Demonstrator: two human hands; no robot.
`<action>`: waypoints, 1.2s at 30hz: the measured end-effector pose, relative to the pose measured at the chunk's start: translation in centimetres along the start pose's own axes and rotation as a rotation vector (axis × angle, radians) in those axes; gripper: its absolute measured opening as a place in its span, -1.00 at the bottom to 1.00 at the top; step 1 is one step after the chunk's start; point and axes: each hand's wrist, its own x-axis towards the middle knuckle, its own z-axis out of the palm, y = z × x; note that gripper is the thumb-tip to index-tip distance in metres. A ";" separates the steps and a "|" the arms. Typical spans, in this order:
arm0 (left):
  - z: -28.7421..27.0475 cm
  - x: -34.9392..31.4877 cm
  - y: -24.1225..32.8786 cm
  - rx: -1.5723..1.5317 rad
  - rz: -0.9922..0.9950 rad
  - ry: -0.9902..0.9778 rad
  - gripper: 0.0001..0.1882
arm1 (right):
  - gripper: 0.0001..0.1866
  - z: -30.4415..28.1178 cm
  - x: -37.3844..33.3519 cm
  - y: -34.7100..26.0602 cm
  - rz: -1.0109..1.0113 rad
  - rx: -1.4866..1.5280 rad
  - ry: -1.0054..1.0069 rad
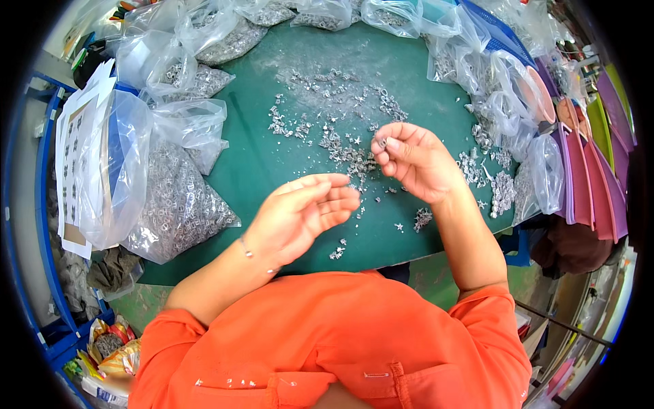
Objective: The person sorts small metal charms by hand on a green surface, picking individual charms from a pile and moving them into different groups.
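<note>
Between thumb and fingertips, my right hand [426, 167] pinches a small grey metal part [383, 144] above the table. My left hand [296, 213] is open just left of it, its fingers stretched out side by side and the palm turned inward. I see nothing in that palm, though part of it is hidden. Just beyond both hands, a loose pile of small grey metal pieces [347, 151] lies on the green tabletop [255, 116]. A few star-shaped ones [398, 227] and little clusters [337, 251] lie nearer to me.
Clear plastic bags [180, 198] full of similar parts line the left side. More bags [235, 41] stand along the far edge, and others [511, 95] on the right. Ring-like pieces [503, 193] are heaped at right. Pink and purple bins [593, 177] stand beyond.
</note>
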 end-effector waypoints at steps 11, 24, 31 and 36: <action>-0.3 1.1 -1.8 -0.426 -0.001 -0.079 -0.47 | -0.92 1.2 -0.3 0.5 -0.582 -1.582 0.280; -0.8 1.3 -2.0 -0.555 0.021 -0.106 -0.41 | -0.72 5.4 -1.2 3.4 -0.574 -1.485 0.026; -0.2 1.1 -1.7 -0.548 0.040 -0.149 -0.38 | -0.81 3.4 -2.2 4.8 -0.168 -0.496 0.232; 0.0 0.9 -1.7 -0.523 0.037 -0.096 -0.38 | -0.80 2.3 -2.5 5.1 -0.097 -0.002 0.090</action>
